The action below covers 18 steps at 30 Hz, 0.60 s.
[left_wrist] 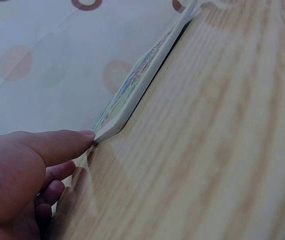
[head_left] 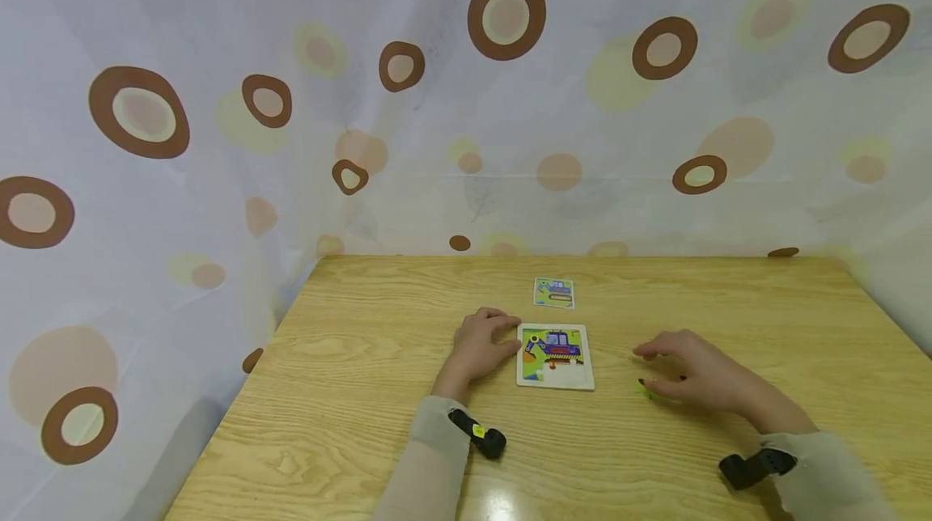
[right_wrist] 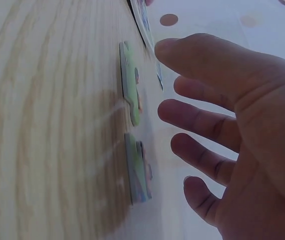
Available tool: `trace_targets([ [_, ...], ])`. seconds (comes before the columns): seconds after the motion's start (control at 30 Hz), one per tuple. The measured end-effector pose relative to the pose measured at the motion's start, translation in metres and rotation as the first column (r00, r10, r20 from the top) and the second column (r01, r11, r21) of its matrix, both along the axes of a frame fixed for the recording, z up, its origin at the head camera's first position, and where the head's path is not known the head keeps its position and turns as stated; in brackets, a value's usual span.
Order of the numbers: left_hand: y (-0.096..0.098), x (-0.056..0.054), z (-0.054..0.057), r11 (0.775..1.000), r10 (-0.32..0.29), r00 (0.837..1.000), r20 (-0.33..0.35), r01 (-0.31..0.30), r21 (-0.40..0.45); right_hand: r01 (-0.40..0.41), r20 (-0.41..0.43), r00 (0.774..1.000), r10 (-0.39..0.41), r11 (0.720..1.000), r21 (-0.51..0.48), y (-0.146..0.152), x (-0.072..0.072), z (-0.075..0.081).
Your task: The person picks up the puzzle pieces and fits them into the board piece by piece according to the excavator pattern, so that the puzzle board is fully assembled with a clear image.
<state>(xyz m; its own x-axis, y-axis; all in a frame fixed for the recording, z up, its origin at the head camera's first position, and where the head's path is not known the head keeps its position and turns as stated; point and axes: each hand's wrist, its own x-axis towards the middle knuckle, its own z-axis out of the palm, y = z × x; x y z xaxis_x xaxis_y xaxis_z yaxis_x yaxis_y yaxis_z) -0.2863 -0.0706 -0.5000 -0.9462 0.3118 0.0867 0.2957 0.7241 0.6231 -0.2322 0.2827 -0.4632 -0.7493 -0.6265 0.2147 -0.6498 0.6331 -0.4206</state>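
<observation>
A square jigsaw board (head_left: 577, 378) with a white frame lies flat on the table, showing a purple digger. Part of its lower right is bare white. My left hand (head_left: 482, 348) is at the board's left side, its thumb touching the edge in the left wrist view and its other fingers loosely bent. To the right of the board, my right hand (head_left: 695, 375) hovers with fingers apart and nothing held. Below that palm, the right wrist view has two puzzle pieces on the wood: a green one (right_wrist: 129, 82) and a multicoloured one (right_wrist: 138, 172). In the head view the hand mostly hides them.
Behind the board lies a small picture card (head_left: 554, 293) with the same digger. The wooden table (head_left: 349, 375) meets a spotted white cloth (head_left: 437, 116) at its back and sides. Each wrist wears a black camera on a strap.
</observation>
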Motion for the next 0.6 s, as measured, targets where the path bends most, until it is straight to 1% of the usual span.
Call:
trace_targets([
  [0.17, -0.0001, 0.0003, 0.0004, 1.000, 0.002, 1.000, 0.004, -0.002, -0.005, 0.014, 0.101, 0.995, -0.018, 0.999, 0.041, 0.0042, 0.0011, -0.0018],
  [0.3, -0.0001, -0.0003, 0.0002, 1.000, 0.002, 1.000, -0.002, -0.002, -0.012, 0.013, 0.177, 0.984, -0.017, 1.000, 0.023, 0.0056, 0.0030, -0.0035],
  [0.4, 0.0001, -0.0006, 0.0002, 1.000, 0.003, 1.000, -0.006, -0.003, -0.016, 0.010, 0.204, 0.979, -0.013, 1.000, 0.018, 0.0052, 0.0042, -0.0033],
  [0.6, 0.0001, 0.0003, 0.0003, 1.000, 0.002, 1.000, 0.001, -0.002, -0.007, 0.013, 0.229, 0.973, -0.017, 1.000, 0.019, 0.0033, 0.0069, -0.0030],
])
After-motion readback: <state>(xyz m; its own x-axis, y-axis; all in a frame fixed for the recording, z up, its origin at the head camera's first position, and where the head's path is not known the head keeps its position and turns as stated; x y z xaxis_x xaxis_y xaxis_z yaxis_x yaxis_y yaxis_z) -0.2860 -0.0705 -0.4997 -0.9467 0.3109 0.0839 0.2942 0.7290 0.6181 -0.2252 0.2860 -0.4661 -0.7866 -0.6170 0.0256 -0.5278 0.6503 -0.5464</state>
